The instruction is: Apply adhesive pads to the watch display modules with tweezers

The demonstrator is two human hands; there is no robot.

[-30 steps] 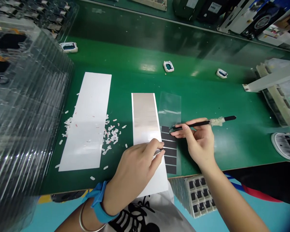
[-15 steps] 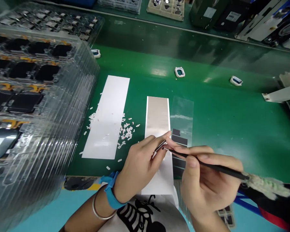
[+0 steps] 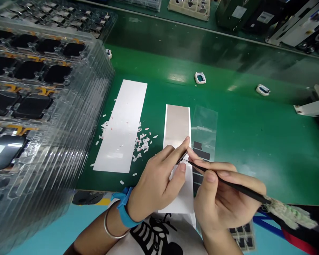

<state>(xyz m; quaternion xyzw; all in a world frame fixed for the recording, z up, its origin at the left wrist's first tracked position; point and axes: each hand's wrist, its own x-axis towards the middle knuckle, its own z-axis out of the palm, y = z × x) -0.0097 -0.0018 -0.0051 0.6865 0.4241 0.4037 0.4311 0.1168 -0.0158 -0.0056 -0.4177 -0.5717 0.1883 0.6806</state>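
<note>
My left hand (image 3: 158,182) pinches a small dark piece (image 3: 182,157) between thumb and forefinger, above the lower part of a grey-white strip (image 3: 177,124). My right hand (image 3: 223,198) grips black tweezers (image 3: 228,184) whose tips meet that piece. The tweezers' rear end is wrapped in pale tape. Just right of the strip lies a clear film (image 3: 205,124) carrying a row of black rectangular pads (image 3: 201,154), partly hidden by my right hand. A blue band and a metal bangle sit on my left wrist.
A tall stack of clear trays (image 3: 39,117) with black parts fills the left. A white sheet (image 3: 123,125) lies beside scattered white scraps (image 3: 142,143). Small white-framed parts (image 3: 200,78) (image 3: 263,89) rest farther back on the green mat. A tray of small squares (image 3: 241,235) sits by my lap.
My right hand drew back from the black pads and brought the tweezers' tips to my left hand's pinch. My left hand lifted slightly. The view shifted left.
</note>
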